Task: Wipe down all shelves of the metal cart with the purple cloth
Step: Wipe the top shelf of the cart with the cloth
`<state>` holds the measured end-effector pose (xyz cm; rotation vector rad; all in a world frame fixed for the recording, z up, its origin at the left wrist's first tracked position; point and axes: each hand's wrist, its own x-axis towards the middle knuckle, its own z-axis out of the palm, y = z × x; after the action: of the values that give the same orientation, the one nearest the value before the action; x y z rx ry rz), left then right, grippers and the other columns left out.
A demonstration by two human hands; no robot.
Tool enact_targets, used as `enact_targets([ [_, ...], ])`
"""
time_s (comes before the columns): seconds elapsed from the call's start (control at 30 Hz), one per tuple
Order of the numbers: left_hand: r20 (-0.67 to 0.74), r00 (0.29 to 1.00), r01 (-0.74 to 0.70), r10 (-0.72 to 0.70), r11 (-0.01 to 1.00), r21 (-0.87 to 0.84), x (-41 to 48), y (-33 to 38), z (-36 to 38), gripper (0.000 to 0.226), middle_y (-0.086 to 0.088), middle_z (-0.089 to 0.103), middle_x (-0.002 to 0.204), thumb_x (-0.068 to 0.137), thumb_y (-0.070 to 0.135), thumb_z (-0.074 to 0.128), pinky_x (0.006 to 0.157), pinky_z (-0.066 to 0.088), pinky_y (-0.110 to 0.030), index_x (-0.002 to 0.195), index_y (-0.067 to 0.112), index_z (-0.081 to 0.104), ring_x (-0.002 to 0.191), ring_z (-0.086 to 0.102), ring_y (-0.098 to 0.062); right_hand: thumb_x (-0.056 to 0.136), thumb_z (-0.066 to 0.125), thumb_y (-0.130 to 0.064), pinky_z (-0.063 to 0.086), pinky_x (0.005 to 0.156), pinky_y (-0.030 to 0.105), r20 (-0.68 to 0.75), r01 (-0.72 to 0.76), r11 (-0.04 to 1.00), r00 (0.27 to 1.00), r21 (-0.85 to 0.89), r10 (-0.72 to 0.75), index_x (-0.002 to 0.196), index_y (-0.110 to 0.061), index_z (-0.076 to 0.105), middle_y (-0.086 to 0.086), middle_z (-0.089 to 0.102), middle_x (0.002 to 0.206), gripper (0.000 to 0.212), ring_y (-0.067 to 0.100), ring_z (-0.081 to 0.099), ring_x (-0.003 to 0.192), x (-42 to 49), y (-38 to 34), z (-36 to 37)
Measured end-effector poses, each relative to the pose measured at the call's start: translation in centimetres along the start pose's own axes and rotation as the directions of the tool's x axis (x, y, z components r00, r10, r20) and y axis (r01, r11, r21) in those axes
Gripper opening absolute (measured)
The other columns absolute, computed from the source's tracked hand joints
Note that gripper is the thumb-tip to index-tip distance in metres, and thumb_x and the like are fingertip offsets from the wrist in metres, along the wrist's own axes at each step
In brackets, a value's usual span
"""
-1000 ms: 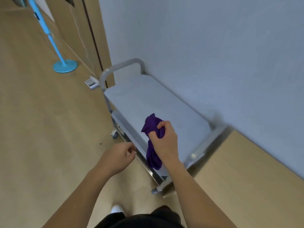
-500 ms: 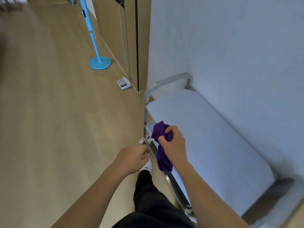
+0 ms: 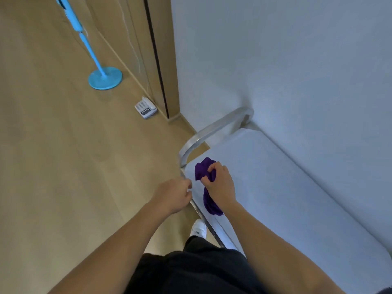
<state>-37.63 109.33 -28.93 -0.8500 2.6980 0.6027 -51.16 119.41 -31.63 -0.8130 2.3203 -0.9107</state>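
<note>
The metal cart point(image 3: 282, 187) stands against the grey wall, its flat top shelf in view and a curved handle point(image 3: 214, 132) at the far end. The lower shelves are hidden under the top one. My right hand point(image 3: 220, 185) holds the bunched purple cloth point(image 3: 209, 187) above the near-left corner of the top shelf, with part of the cloth hanging down below the fist. My left hand point(image 3: 174, 194) is curled into a loose fist at the cart's left edge, next to the right hand; nothing shows in it.
A light blue mop point(image 3: 101, 75) stands on the wooden floor at the upper left. A small white device point(image 3: 146, 108) lies on the floor by a wooden door frame point(image 3: 157, 60). My white shoe point(image 3: 198, 228) is beside the cart's frame.
The view has swung so the cart now lies to my right with its handle end closer. Both hands have stayed together, the right one still gripping the cloth, now over the shelf's corner.
</note>
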Motion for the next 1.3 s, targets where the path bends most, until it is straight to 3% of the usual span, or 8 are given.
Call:
enact_targets([
  [0.23, 0.147, 0.975, -0.182, 0.168, 0.979, 0.087, 7.5, -0.8, 2.3, 0.036, -0.002, 0.056, 0.125, 0.094, 0.025, 0.046, 0.082, 0.049, -0.037, 0.128, 0.015, 0.054, 0.11, 0.056, -0.023, 0.086, 0.064, -0.027, 0.043, 0.067, 0.029, -0.096, -0.145, 0.989, 0.985, -0.019, 0.143, 0.105, -0.022, 0.05, -0.001, 0.047, 0.102, 0.024, 0.018, 0.05, 0.087, 4.6, 2.3, 1.6],
  [0.4, 0.182, 0.947, -0.294, 0.264, 0.941, 0.166, 11.4, -1.9, 3.0, 0.033, -0.007, 0.053, 0.124, 0.091, 0.021, 0.049, 0.088, 0.045, -0.035, 0.122, 0.009, 0.054, 0.114, 0.051, -0.026, 0.094, 0.056, -0.027, 0.049, 0.083, 0.04, -0.182, -0.22, 0.962, 0.965, -0.161, 0.19, 0.118, -0.021, 0.059, 0.005, 0.054, 0.112, 0.024, 0.025, 0.049, 0.105, 6.1, 3.7, 2.9],
  [0.6, 0.335, 0.886, -0.412, 0.321, 0.876, 0.25, 12.4, -4.1, 3.2, 0.038, -0.01, 0.036, 0.145, 0.093, 0.025, 0.05, 0.093, 0.048, -0.035, 0.125, 0.004, 0.053, 0.126, 0.043, -0.027, 0.087, 0.062, -0.005, 0.046, 0.093, 0.047, -0.312, -0.329, 0.886, 0.922, -0.327, 0.227, 0.123, -0.018, 0.065, 0.01, 0.058, 0.125, 0.038, 0.034, 0.053, 0.114, 6.0, 3.5, 4.8],
  [0.73, 0.396, 0.831, -0.511, 0.391, 0.819, 0.262, 12.2, -6.1, 3.6, 0.056, -0.013, 0.012, 0.159, 0.095, 0.029, 0.048, 0.101, 0.047, -0.034, 0.141, -0.001, 0.036, 0.142, 0.024, -0.029, 0.092, 0.057, -0.005, 0.038, 0.109, 0.047, -0.188, -0.219, 0.909, 0.969, -0.355, 0.16, 0.144, -0.016, 0.047, 0.011, 0.042, 0.15, 0.054, 0.031, 0.038, 0.138, 7.7, 3.0, 6.6],
  [0.87, 0.421, 0.777, -0.59, 0.468, 0.774, 0.229, 12.0, -7.7, 3.6, 0.068, -0.014, -0.002, 0.162, 0.095, 0.022, 0.049, 0.109, 0.041, -0.033, 0.151, 0.0, 0.018, 0.15, 0.006, -0.028, 0.103, 0.043, -0.028, 0.02, 0.12, 0.051, -0.174, -0.355, 0.822, 0.935, -0.445, 0.309, 0.155, -0.024, 0.022, 0.006, 0.016, 0.163, 0.056, 0.033, 0.006, 0.151, 7.3, 3.4, 9.5],
  [1.0, 0.422, 0.745, -0.632, 0.517, 0.751, 0.194, 12.1, -8.3, 3.3, 0.07, -0.014, -0.003, 0.162, 0.096, 0.022, 0.05, 0.113, 0.036, -0.032, 0.152, 0.002, 0.014, 0.151, 0.002, -0.026, 0.103, 0.016, -0.044, 0.007, 0.118, 0.056, -0.243, -0.471, 0.75, 0.882, -0.465, 0.404, 0.156, -0.029, 0.017, 0.003, 0.014, 0.164, 0.055, 0.037, 0.003, 0.15, 5.5, 2.1, 11.5],
  [1.2, 0.434, 0.754, -0.614, 0.492, 0.763, 0.201, 12.1, -7.8, 3.5, 0.07, -0.017, -0.006, 0.162, 0.097, 0.024, 0.048, 0.115, 0.034, -0.035, 0.151, -0.001, 0.013, 0.15, 0.001, -0.029, 0.1, 0.05, -0.015, 0.003, 0.121, 0.049, -0.104, -0.234, 0.846, 0.972, -0.48, 0.21, 0.155, -0.027, 0.02, 0.005, 0.01, 0.164, 0.064, 0.028, -0.009, 0.149, 4.9, 3.9, 10.3],
  [1.3, 0.421, 0.774, -0.589, 0.472, 0.782, 0.206, 12.0, -7.8, 3.9, 0.07, -0.017, -0.004, 0.162, 0.095, 0.023, 0.05, 0.114, 0.035, -0.036, 0.151, -0.001, 0.015, 0.15, 0.003, -0.029, 0.105, 0.035, -0.039, 0.01, 0.12, 0.056, -0.114, -0.253, 0.793, 0.967, -0.554, 0.229, 0.154, -0.041, 0.014, 0.004, 0.008, 0.165, 0.054, 0.03, -0.002, 0.151, 6.1, 5.9, 8.3],
])
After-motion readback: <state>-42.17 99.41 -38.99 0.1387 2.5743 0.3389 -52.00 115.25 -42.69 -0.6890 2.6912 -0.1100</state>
